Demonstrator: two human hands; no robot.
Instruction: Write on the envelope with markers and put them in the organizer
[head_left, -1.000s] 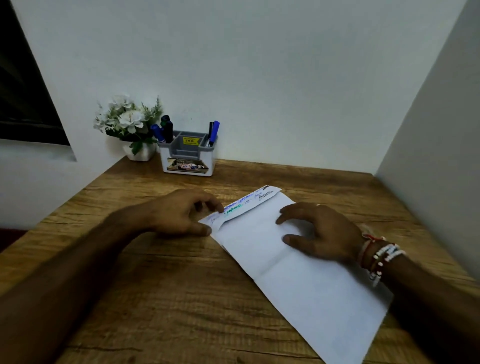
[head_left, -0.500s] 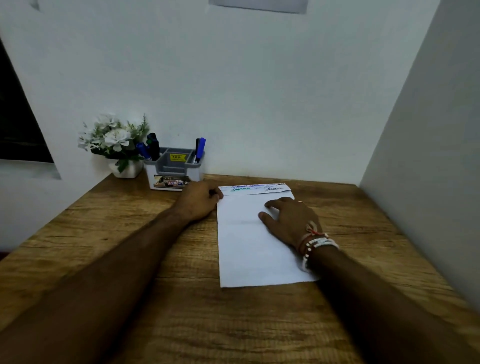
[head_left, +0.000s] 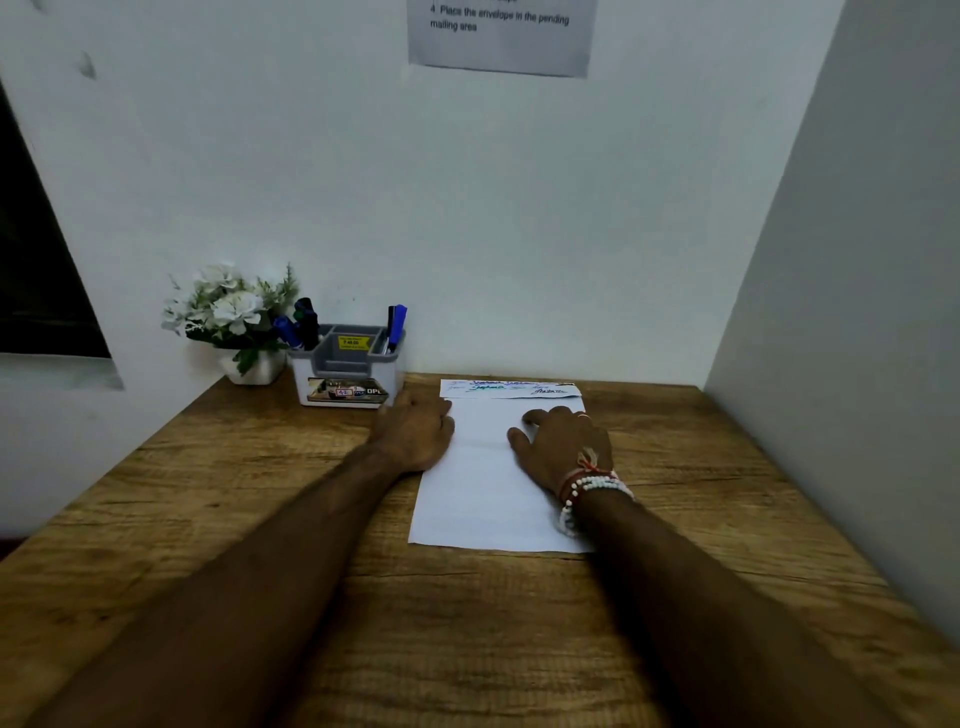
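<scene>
L hand (head_left: 415, 434), R hand (head_left: 561, 449) flat on 1 envelope (head_left: 483, 499); 4 markers (head_left: 398, 322) in organizer (head_left: 304, 376).

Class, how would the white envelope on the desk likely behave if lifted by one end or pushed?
The envelope is long, thin and lies flat, so it would probably droop if lifted. It looks light and the desk smooth, so it likely slides easily unless the right hand pins it.

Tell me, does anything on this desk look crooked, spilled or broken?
Nothing stands out. The envelope lies flat and straight on the desk, its written flap open at the far end. The markers stand in the organizer, leaning a little. Nothing is spilled or torn.
</scene>
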